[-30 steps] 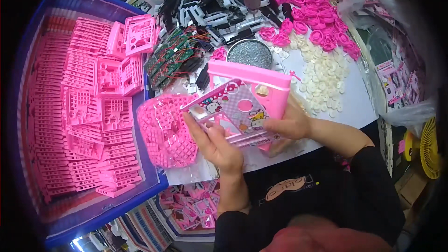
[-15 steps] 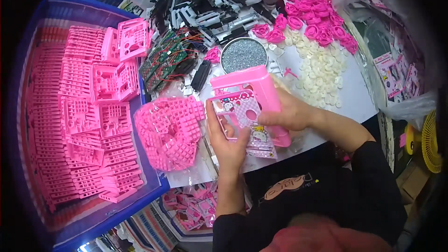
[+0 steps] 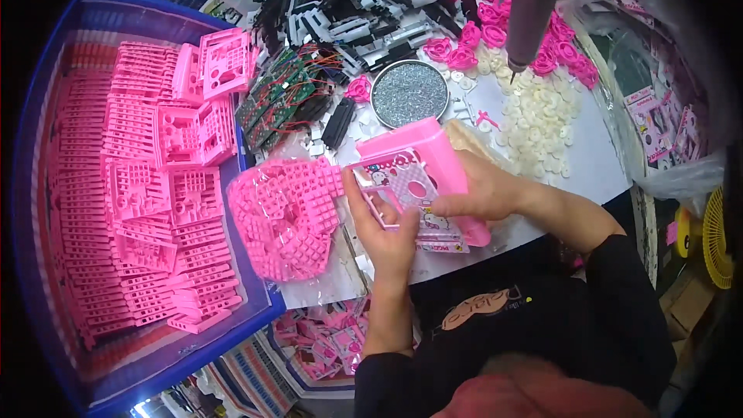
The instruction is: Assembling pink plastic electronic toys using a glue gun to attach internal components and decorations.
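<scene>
Between my hands is a pink plastic casing (image 3: 449, 156), tilted, with a printed sheet (image 3: 402, 179) lying against its front face. The sheet has cut-out openings and cartoon pictures. My left hand (image 3: 385, 241) grips the sheet and casing from the left, fingers behind and thumb on the lower edge. From the right, my right hand (image 3: 486, 190) wraps round the casing, its thumb pressing on the sheet. Just beyond the casing stands a round tin of small metal screws (image 3: 410, 94). A dark powered screwdriver (image 3: 538, 19) hangs tip-down over the white discs (image 3: 534, 120).
At left, a blue-rimmed crate (image 3: 254, 323) holds stacked pink panels (image 3: 139, 186). A clear bag of pink keypads (image 3: 285, 220) lies beside it. Green circuit boards (image 3: 282, 97), black-and-white parts (image 3: 340, 11) and pink rings (image 3: 491, 15) crowd the far side.
The screwdriver has swung right and nearer, from behind the tin to above the white discs. The sheet now lies closer along the casing, and my right thumb has shifted slightly on it.
</scene>
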The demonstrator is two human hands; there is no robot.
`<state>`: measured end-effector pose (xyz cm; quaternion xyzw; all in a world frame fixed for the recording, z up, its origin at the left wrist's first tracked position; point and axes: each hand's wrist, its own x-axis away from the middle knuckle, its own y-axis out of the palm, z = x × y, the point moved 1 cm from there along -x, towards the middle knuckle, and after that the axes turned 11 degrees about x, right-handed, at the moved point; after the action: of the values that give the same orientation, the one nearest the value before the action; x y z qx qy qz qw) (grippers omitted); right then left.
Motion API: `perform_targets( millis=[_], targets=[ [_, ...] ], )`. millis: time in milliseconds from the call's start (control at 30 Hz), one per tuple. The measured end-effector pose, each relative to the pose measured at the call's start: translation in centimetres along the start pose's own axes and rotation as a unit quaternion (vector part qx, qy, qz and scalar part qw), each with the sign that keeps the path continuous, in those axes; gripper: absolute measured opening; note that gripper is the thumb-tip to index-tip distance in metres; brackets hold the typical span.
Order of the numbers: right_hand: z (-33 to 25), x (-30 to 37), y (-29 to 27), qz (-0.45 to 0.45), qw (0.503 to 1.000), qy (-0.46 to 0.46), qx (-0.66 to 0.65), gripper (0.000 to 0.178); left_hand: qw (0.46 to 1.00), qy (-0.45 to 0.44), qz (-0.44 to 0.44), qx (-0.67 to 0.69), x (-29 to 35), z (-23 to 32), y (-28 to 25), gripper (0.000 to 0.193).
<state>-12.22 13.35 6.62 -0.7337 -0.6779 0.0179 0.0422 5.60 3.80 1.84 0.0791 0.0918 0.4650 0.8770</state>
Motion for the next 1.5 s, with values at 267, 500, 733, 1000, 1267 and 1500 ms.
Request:
perform_targets(
  millis=[267,500,733,1000,1267,1500],
  targets=[
    [0.4,-0.1,-0.1,0.005,0.993,-0.032,0.111,0.070,0.977,0.078,-0.014,-0.197,1.1,0.6,-1.0,0.105],
    [0.5,-0.7,1.1,-0.010,0.996,0.012,-0.087,0.050,0.976,0.041,0.023,-0.213,1.3,-0.5,0.5,0.118],
    [2.4,-0.6,-0.6,-0.034,0.971,0.060,-0.227,0.058,0.974,-0.135,0.074,0.169,-2.1,0.0,-1.6,0.043],
    [2.6,2.6,-0.6,-0.021,0.991,0.080,-0.103,0.057,0.974,-0.028,0.138,0.178,-2.2,-0.3,-0.9,0.043],
    [2.9,3.3,1.6,0.023,0.994,0.077,-0.075,0.050,0.988,-0.003,0.121,0.100,-4.4,0.9,-2.2,0.044],
    [3.5,3.4,1.0,0.096,0.984,0.022,-0.150,0.048,0.996,-0.031,0.073,0.037,-2.6,1.1,-1.3,0.047]
  ],
)
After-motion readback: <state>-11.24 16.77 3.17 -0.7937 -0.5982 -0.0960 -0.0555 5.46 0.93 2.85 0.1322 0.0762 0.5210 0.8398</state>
